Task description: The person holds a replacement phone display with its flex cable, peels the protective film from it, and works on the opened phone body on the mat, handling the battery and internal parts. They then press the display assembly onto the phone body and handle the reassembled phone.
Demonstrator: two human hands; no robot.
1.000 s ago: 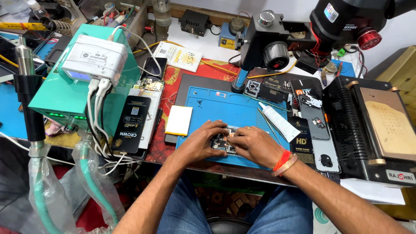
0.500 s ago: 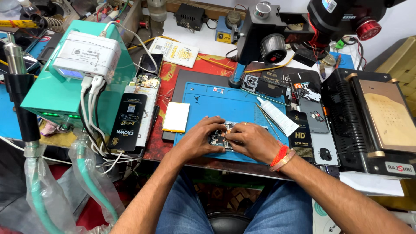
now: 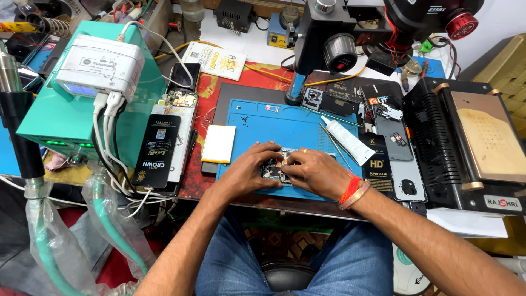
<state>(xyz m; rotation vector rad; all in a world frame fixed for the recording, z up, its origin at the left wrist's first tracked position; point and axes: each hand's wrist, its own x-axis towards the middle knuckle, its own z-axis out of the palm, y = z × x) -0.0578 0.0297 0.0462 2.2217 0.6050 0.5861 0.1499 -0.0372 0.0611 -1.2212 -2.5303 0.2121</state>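
Opened phone [image 3: 275,166]: lies on blue mat [image 3: 257,118] at the counter's near edge, steadied for close work. Left hand [image 3: 249,170] and right hand [image 3: 315,172] both grip it from either side. White tube [image 3: 347,140] just beside; white pad [image 3: 219,143] left.

A phone repair workshop: blue work mat [image 3: 285,123], microscope [image 3: 383,22], opened phones [image 3: 334,102], green power unit [image 3: 71,118].

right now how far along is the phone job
Opened up already: the phone lies with its insides showing on the blue mat, a back cover set aside. In hand: left hand and right hand work on it. Left: it remains uncovered.
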